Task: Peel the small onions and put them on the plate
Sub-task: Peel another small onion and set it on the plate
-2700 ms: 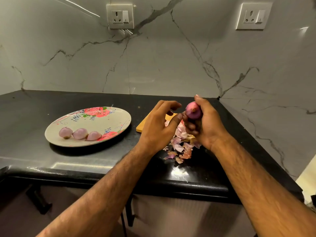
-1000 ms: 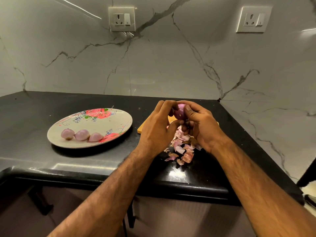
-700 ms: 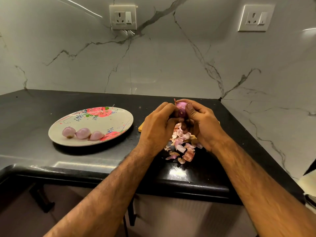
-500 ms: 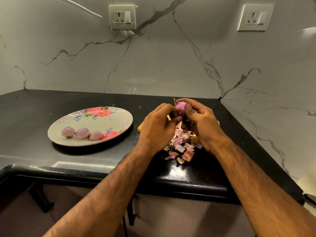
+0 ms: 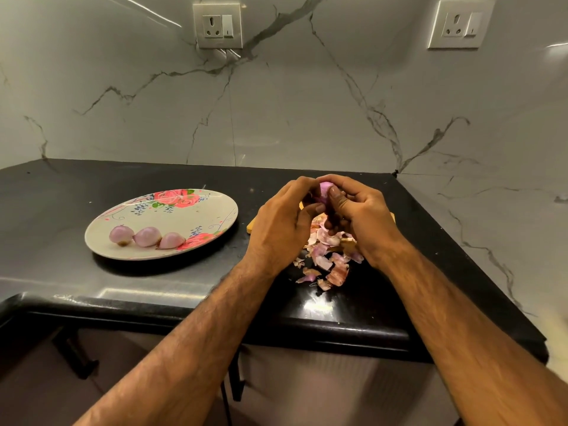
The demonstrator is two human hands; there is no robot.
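Black stone counter [image 5: 61,192] under veined marble [image 5: 307,103] carries the flowered plate [image 5: 190,219], with three peeled onions [image 5: 147,236] on it. Above a heap of skins [image 5: 329,259] the right hand [image 5: 362,219] curls round a small onion [image 5: 324,190] while the left hand [image 5: 282,222] pinches at its top: peeling is under way. Next, I judge, the last skin needs pulling free before the onion goes left to the plate.

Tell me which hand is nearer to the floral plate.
Left. The left hand sits just right of the plate rim; the right hand is farther right, beyond it. Both grip one small onion between them.
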